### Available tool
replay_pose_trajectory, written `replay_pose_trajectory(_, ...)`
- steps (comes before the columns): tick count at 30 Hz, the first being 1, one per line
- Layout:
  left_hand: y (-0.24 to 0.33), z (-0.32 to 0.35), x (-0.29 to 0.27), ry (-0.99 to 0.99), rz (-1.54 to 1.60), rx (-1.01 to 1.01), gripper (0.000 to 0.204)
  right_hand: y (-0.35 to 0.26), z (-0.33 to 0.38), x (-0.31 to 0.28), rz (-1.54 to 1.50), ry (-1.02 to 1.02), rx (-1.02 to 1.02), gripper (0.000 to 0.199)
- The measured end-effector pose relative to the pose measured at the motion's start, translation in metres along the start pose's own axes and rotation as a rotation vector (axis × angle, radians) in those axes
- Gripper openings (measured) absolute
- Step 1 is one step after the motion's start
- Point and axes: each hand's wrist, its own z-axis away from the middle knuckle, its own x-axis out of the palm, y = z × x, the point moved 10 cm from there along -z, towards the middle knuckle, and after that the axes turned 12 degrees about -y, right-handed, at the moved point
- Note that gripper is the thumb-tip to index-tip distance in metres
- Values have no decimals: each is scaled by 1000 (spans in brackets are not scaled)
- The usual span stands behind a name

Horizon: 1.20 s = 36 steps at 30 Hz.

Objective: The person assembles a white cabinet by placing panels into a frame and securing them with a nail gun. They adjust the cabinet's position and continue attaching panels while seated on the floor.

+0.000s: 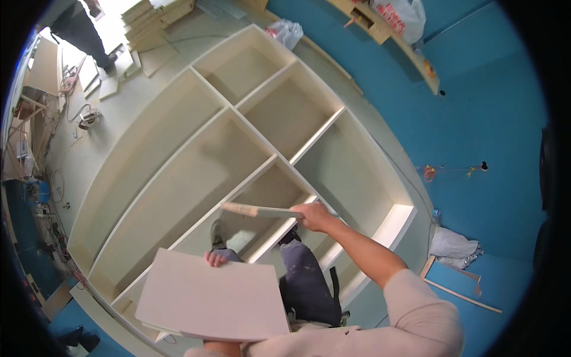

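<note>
My left hand [215, 259] hooks its fingers over the far edge of a flat white panel [214, 297], held against my body; a second edge shows under its lower left corner, so it may be a stack. The left forearm passes beneath it. Out in front, my right hand [314, 216] grips one end of another board [262, 210], seen nearly edge-on, with a bare wood-coloured edge at its far end. That board hangs over a large white cabinet frame [235, 109] of open compartments lying on the floor. My legs stand inside its near compartments.
Stacked boards [146, 21] lie at the far left, near another person's legs [80, 33]. A power tool [89, 117] and cables sit on the left floor. A blue wall [476, 119] rises on the right, with plastic bags [455, 244] and a thin wooden frame [461, 296] below.
</note>
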Motion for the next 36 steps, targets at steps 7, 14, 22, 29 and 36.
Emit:
replay_pose_trajectory(7, -51, 140, -179, 26, 73, -24, 17, 175, -223, 96, 254, -169, -26, 29)
replay_pose_trajectory(14, -102, 49, -188, 215, 142, -48, 20, 306, -262, 147, 188, -179, 289, 15)
replay_pose_trajectory(22, -99, 11, -230, 222, 221, -132, 15, 365, -295, 148, 258, -86, 382, 14)
replay_pose_trajectory(29, -103, -21, -241, 198, 189, -250, 20, 383, -287, 152, 203, -105, 492, 23)
replay_pose_trajectory(36, -112, -32, -240, 154, 274, -276, 32, 405, -292, 127, 99, -55, 663, 13)
